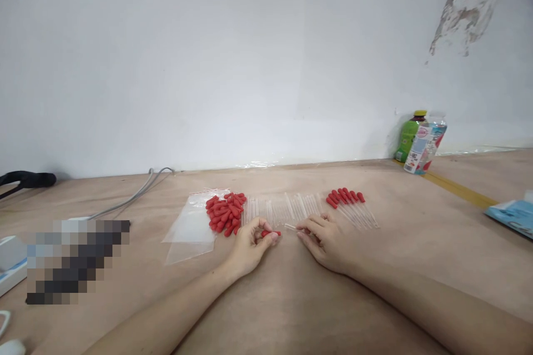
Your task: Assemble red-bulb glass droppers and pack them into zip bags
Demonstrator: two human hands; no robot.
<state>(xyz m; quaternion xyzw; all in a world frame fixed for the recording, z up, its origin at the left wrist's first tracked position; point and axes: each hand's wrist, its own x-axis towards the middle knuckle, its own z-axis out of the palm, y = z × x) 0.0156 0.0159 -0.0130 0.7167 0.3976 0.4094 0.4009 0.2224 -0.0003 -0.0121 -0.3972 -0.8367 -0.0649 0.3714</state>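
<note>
red rubber bulb [272, 233]: in the left hand [252, 239], low over the worktop [266, 310]; its long axis runs roughly left to right, the uncovered end pointing towards the right hand [327, 236].
left grip: thumb and forefinger pinching the bulb from its left part.
right grip: fingertips pinching a thin clear tube [291, 227]; the rest of it is hidden by the fingers.
gap: tube and bulb are near but apart; the tube's bare end points left at the bulb, lying slightly farther from the person, so the two axes are almost in line, the tube a little tilted.
bulb pile [225, 213]: beyond the left hand and nearer to it than to the right; rounded, teardrop-like, smooth red pieces in a jumble, just beside a flat, filmy plastic bag [187, 227].
loose tubes [302, 205]: side by side beyond both hands, long axes pointing away from the person; slim, see-through, shiny; glass or plastic, cannot tell.
bulb-topped droppers [353, 197]: past the right hand, fanned out, red bulbs at the far end, clear stems slanting nearer and rightward.
worktop surface: flat, pale brown, wood-grained, meeting a smooth white wall [208, 66].
</note>
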